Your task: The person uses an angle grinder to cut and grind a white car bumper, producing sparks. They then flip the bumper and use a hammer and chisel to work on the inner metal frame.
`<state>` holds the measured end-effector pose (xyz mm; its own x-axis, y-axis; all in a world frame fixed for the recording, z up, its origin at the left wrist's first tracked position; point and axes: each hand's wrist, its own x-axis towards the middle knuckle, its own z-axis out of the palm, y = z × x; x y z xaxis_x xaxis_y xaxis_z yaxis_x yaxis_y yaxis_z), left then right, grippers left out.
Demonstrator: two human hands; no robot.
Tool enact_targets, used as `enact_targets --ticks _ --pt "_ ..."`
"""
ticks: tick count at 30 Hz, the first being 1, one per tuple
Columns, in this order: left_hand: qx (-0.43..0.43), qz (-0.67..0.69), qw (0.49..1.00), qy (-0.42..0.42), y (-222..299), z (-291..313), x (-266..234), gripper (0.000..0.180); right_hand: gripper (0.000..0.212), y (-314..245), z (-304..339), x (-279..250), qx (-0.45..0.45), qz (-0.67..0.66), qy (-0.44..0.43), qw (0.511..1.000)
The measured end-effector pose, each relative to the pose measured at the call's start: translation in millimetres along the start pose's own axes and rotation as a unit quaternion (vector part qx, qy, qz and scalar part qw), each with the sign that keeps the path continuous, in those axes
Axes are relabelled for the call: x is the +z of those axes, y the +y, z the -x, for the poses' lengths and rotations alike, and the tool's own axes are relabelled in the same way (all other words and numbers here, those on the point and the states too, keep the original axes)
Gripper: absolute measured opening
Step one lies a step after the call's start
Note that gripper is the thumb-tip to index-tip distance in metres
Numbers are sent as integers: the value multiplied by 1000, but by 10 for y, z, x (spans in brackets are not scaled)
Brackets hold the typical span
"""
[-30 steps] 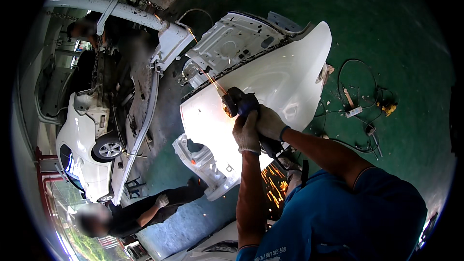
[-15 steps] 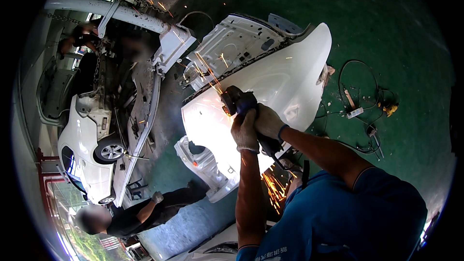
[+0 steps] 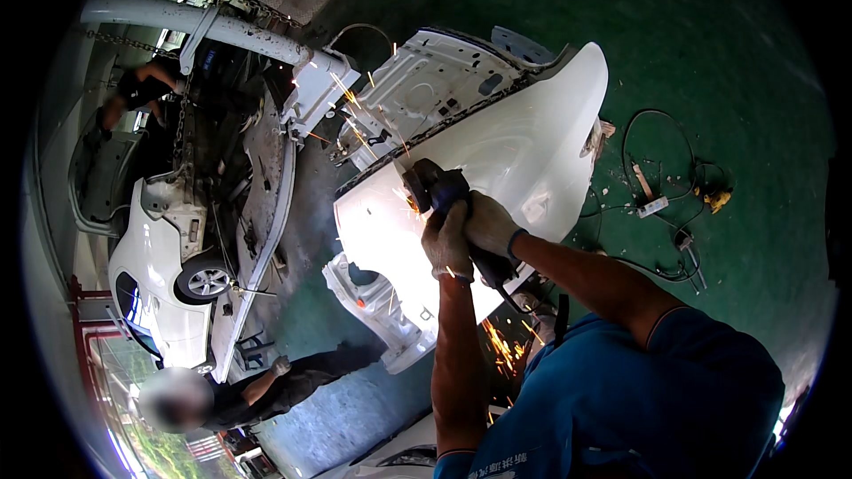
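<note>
Both my gloved hands are closed around a dark angle grinder (image 3: 450,186). My left hand (image 3: 446,244) grips it near the head, and my right hand (image 3: 493,225) wraps its body just to the right. The grinder's head rests at a large white car body panel (image 3: 541,137). A bright glare covers the panel below it, hiding the exact contact point. Orange sparks fly up and left from the head, and more sparks (image 3: 504,350) fall near my feet. A bare metal inner panel (image 3: 435,80) adjoins the white panel's far edge.
At the left a white car (image 3: 160,257) stands by a frame rail (image 3: 266,266), under a thick grey pipe arm (image 3: 195,22) with chains. A co-worker in black (image 3: 293,390) stands lower left; another person (image 3: 146,84) is farther back. Cables and a power strip (image 3: 652,207) lie on the green floor.
The grinder's head has shifted very slightly left, with both hands still on it. The sparks have changed pattern. At the far left, the person in the background has moved.
</note>
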<state>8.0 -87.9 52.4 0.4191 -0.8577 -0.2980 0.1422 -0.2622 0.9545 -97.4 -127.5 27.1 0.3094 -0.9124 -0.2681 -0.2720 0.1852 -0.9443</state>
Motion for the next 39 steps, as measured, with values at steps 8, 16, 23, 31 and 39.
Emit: enact_targets --ticks 8,16,23,31,39 --pt "5 40 999 -2 113 -81 58 44 38 -143 -64 -76 6 9 -2 1000" --pt "-10 18 999 26 85 -82 88 46 37 -100 -79 -105 -11 24 -20 999" --pt "-15 -2 999 28 159 -50 109 48 36 -105 -96 -112 -5 38 -44 998" --pt "-22 12 999 41 267 -61 197 48 34 -366 -66 -325 12 47 -83 995" --pt "-37 14 998 41 248 -196 199 49 36 -296 -208 -336 -4 58 -103 993"
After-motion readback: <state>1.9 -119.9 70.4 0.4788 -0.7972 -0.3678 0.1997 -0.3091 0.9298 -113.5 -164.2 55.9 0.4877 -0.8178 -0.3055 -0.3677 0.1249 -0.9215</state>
